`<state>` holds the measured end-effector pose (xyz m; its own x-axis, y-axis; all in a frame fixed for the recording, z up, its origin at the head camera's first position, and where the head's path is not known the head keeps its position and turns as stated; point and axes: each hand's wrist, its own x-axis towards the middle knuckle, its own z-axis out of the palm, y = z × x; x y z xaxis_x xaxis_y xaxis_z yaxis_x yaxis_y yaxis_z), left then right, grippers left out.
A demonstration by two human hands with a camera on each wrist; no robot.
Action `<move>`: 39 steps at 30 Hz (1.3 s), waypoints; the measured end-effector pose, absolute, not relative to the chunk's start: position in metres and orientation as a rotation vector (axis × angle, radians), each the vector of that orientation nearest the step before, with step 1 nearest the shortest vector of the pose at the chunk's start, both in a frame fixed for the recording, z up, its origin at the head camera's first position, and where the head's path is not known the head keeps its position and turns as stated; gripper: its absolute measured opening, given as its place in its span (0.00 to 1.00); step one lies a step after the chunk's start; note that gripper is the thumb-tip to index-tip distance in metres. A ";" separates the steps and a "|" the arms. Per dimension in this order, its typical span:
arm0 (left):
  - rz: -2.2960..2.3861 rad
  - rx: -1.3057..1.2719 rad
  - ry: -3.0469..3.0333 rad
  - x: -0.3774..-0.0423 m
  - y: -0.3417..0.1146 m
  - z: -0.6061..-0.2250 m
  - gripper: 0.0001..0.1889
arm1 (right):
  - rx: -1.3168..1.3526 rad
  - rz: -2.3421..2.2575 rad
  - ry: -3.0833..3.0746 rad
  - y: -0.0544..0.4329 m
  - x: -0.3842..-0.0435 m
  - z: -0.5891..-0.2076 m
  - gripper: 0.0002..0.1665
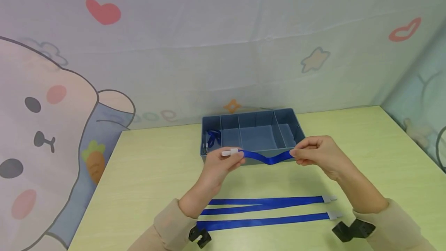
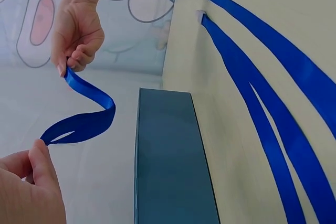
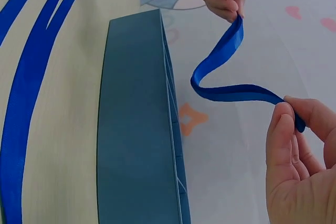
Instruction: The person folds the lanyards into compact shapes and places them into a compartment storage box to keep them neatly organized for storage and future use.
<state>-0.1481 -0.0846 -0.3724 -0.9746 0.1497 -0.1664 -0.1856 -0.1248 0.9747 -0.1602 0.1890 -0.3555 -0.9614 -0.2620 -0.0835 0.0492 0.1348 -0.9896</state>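
Note:
A blue lanyard (image 1: 270, 160) is held up between both hands, in front of the blue-grey divided box, and sags in the middle. My left hand (image 1: 217, 167) pinches it beside its white plastic clip (image 1: 233, 152). With thumb and fingers, my right hand (image 1: 320, 156) pinches the other end. The right wrist view shows the strap (image 3: 220, 93) running in a curve between the two hands, a short end sticking out past the right fingertips. Below the hands, two more blue lanyards (image 1: 268, 220) lie stretched across the table, their white ends to the right.
The divided box (image 1: 259, 136) stands at the table's back near the cloth backdrop. Its leftmost compartment contains a folded blue lanyard (image 1: 213, 138) with a metal hook. The pale table (image 1: 146, 189) extends to both sides. A dark cable (image 1: 439, 148) hangs at the far right.

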 end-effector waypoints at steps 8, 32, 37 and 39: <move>2.211 0.000 1.845 -0.146 -0.074 -0.368 0.14 | -0.276 -1.936 2.129 0.179 -0.162 -0.357 0.02; 2.174 0.088 1.854 -0.138 -0.053 -0.362 0.14 | -0.304 -1.920 2.081 0.151 -0.158 -0.348 0.04; 2.177 0.099 1.856 -0.138 -0.049 -0.363 0.14 | -0.300 -1.934 2.039 0.147 -0.158 -0.348 0.06; 2.185 0.105 1.852 -0.138 -0.048 -0.363 0.14 | -0.286 -1.931 2.023 0.146 -0.159 -0.349 0.10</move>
<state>-0.1376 -0.0480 -0.3631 -0.9597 0.2536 -0.1207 -0.1606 -0.1429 0.9766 -0.1586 0.1456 -0.3492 -0.9258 -0.3653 -0.0971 0.0799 0.0618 -0.9949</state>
